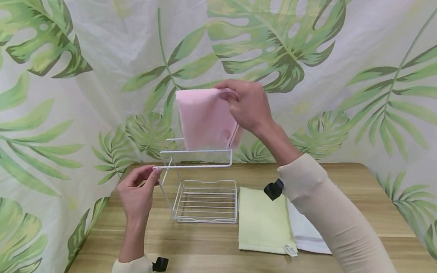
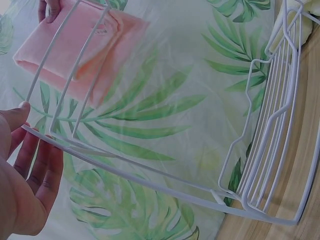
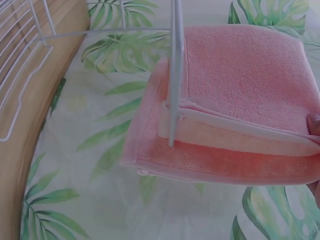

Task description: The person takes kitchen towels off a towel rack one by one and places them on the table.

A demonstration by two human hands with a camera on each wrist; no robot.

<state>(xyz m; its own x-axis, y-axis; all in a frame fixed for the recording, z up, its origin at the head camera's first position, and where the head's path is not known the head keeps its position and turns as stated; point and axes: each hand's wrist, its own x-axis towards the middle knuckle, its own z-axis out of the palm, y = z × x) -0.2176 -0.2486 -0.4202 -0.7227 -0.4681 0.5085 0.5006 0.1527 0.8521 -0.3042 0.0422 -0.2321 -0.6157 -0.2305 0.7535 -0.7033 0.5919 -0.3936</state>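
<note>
While the left hand (image 1: pixel 137 190) pinched the white wire rack's (image 1: pixel 203 186) top bar on the table (image 1: pixel 194 254), the right hand's (image 1: pixel 249 104) grip held the folded pink towel (image 1: pixel 204 118) hanging below it, above the rack.

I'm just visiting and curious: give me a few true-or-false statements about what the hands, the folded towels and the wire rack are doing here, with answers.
1. The right hand holds a folded pink towel above the white wire rack. True.
2. The left hand pinches the rack's top bar. True.
3. A folded blue towel lies on the wooden table. False: the folded towel there is pale yellow-green, partly over a white cloth.
4. The pink towel lies inside the rack's bottom basket. False: it is held in the air.
</note>
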